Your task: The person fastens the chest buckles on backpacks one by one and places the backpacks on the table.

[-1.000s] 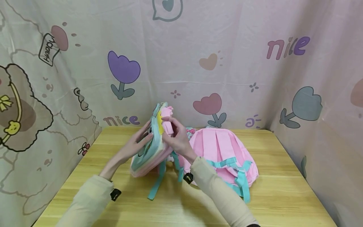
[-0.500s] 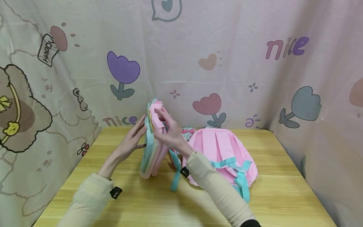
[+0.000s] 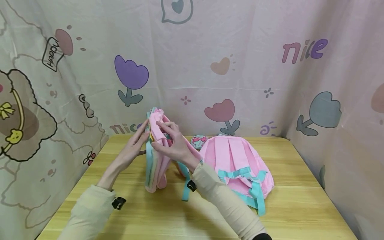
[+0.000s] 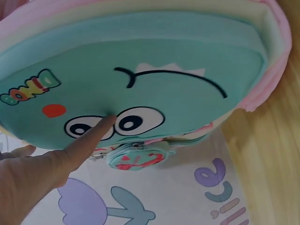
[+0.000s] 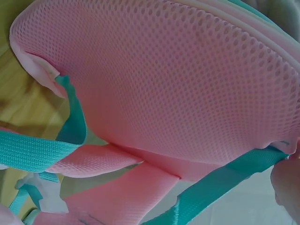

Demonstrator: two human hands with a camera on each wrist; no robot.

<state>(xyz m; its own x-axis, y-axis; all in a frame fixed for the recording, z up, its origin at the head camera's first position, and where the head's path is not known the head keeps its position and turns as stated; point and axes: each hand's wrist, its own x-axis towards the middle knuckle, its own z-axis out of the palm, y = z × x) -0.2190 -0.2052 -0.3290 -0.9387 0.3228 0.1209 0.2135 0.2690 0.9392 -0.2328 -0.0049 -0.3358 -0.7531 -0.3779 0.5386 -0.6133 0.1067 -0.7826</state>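
A small backpack (image 3: 151, 166) stands upright on the table, its mint front turned left and its pink back turned right. The mint front (image 4: 187, 103) bears a cartoon face with two eyes and a smile, plus "DINO" lettering. My left hand (image 3: 133, 143) rests on that front, index finger extended near the eyes. My right hand (image 3: 175, 143) holds the pink upper side, thumb and index finger bent over it. In the right wrist view, the pink mesh back panel (image 5: 178, 84) and teal straps (image 5: 225, 173) fill the picture; only a bit of the hand shows.
A second pink backpack (image 3: 237, 156) with teal straps lies on the wooden table (image 3: 270, 223), right of the hands. Beside it at the back is a small turquoise item with a pink print (image 3: 198, 141). A printed curtain (image 3: 186, 60) encloses the table's back and sides.
The backpack has turned more upright, its pink back coming round towards the right, and shifted left. Both hands moved left with it. The second backpack stayed put.
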